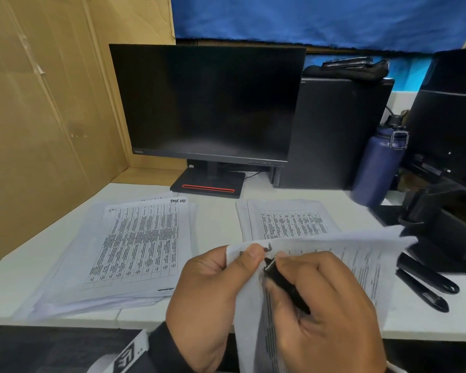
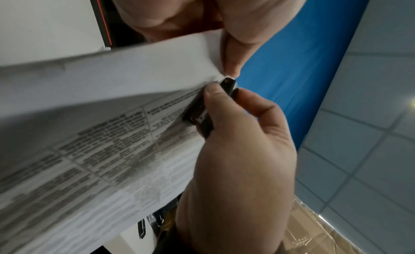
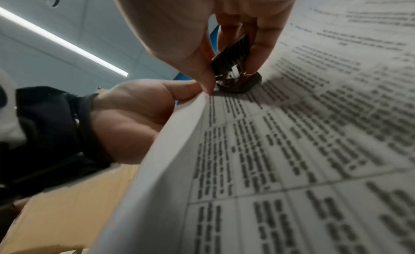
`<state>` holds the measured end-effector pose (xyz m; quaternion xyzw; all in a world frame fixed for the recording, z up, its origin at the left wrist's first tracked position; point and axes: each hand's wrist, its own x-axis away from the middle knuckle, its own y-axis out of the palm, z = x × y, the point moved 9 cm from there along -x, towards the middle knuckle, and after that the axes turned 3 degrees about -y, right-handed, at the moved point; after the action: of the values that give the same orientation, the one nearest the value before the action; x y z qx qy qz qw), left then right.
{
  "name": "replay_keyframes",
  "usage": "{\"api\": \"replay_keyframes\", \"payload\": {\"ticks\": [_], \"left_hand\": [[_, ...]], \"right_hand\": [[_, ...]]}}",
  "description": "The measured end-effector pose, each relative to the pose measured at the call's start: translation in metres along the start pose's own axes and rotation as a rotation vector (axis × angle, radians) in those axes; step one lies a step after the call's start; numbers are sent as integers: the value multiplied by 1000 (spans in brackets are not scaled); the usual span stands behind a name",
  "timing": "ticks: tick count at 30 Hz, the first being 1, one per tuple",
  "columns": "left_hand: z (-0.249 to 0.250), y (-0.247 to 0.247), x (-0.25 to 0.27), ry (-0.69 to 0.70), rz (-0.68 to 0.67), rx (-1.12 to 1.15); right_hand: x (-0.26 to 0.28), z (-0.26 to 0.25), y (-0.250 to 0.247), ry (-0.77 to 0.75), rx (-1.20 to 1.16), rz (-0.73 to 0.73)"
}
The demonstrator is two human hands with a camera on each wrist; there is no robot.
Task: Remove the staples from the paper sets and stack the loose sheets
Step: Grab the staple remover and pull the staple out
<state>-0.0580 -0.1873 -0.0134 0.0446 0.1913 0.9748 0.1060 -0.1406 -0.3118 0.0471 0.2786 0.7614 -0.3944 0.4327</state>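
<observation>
My left hand (image 1: 213, 289) pinches the top left corner of a stapled paper set (image 1: 361, 265) held up over the desk's front edge. My right hand (image 1: 326, 305) grips a small black staple remover (image 1: 283, 284) whose metal tip sits at that corner beside my left thumb. In the left wrist view the staple remover (image 2: 202, 114) lies against the printed sheet (image 2: 89, 151). Seen from the right wrist, the remover's claws (image 3: 233, 74) press on the paper set (image 3: 292, 151) by the corner. The staple itself is hidden.
A thick pile of printed sheets (image 1: 124, 254) lies on the white desk (image 1: 215, 219) at the left, a smaller pile (image 1: 288, 219) at the centre right. Behind stand a dark monitor (image 1: 207, 103), a computer tower (image 1: 334, 133) and a blue bottle (image 1: 377, 168). Black staplers (image 1: 428, 281) lie at the right.
</observation>
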Motion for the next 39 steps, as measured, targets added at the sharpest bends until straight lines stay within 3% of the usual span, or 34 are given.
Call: {"api": "replay_keyframes", "payload": {"ticks": [3,12,14,17,20,27,39], "left_hand": [[-1,3,0,-55,-45,57],[-5,10,1,-103,-108,117],[-9,12,2,-141,-124,155],[-11,12,2,-162,-109,173],[-7,10,1,-143,-88,166],[-5,8,2,-130,-91,161],[-3,10,3,-86,-87,155]], "right_hand": [[0,6,0,56,-60,-12],[10,34,13,453,-460,-47],[6,30,11,420,-426,-62],[-7,12,2,181,-216,-100],[-6,4,0,80,-109,-87],[-1,13,1,142,-194,-45],[-3,15,4,128,-177,-106]]}}
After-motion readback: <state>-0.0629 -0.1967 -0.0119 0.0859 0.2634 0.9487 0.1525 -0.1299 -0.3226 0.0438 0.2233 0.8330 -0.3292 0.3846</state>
